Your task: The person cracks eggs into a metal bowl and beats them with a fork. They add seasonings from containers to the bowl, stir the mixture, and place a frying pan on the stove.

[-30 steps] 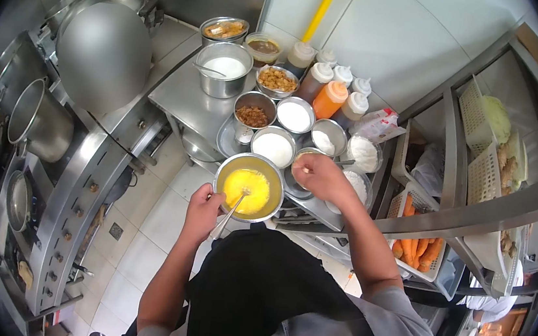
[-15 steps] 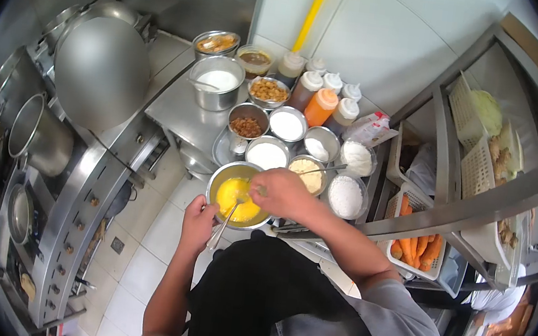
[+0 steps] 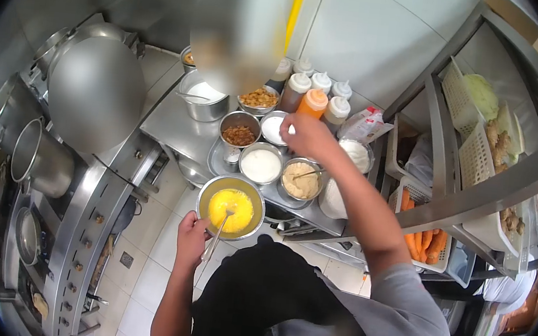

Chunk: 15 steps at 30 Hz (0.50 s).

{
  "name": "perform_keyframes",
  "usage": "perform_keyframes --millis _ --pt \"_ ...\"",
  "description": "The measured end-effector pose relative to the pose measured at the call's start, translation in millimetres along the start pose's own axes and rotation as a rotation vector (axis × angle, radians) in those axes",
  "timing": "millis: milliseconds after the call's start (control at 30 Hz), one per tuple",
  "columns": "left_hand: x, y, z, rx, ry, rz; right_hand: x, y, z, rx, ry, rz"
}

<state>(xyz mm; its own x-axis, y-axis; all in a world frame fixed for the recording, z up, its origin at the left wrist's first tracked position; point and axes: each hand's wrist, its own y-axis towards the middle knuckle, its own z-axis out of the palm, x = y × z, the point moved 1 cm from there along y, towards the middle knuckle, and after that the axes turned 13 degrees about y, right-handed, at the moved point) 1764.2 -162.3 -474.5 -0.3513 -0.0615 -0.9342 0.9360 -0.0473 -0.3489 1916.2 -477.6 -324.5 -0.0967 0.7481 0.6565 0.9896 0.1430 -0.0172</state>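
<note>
Steel counter [image 3: 175,121] backs onto a white tiled wall [image 3: 374,41] at the far side, crowded with small bowls [image 3: 242,119] and squeeze bottles [image 3: 314,102]. The left hand [image 3: 192,237] pinches the near-left rim of a mixing bowl [image 3: 257,213] of yellow liquid [image 3: 227,200], by the counter's near edge. A metal utensil [image 3: 214,242] leans in it, long axis running toward the near left. The right hand [image 3: 305,137] reaches over white powder [image 3: 271,129], fingertips drawn together; whether they pinch anything, I cannot tell. From it the mixing bowl lies near and left, well apart; the left hand is nearer.
</note>
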Motion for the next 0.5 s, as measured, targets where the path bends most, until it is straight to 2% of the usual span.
perform_keyframes --millis 100,200,267,333,367,400,433,500 --pt "1 -2 1 -0.01 0.066 -0.015 -54 55 27 0.086 -0.443 0.116" --pt "10 -2 -2 -0.081 0.16 0.057 -63 66 45 0.151 -0.541 0.03" --pt "32 8 -9 -0.075 0.17 0.101 -94 85 56 0.229 -0.651 0.105" --pt "9 -7 -11 -0.177 0.171 0.119 -122 101 66 0.316 -0.788 0.187" --pt "13 -4 -12 -0.164 0.178 0.093 -112 103 69 0.315 -0.788 0.229" --pt "16 -3 -15 -0.149 0.184 0.069 -145 116 75 0.277 -0.751 0.169" --pt "12 -2 -22 -0.203 0.163 0.084 -128 114 73 0.321 -0.744 0.246" --pt "13 -6 -21 -0.219 0.143 0.111 -108 104 72 0.281 -0.698 0.232"
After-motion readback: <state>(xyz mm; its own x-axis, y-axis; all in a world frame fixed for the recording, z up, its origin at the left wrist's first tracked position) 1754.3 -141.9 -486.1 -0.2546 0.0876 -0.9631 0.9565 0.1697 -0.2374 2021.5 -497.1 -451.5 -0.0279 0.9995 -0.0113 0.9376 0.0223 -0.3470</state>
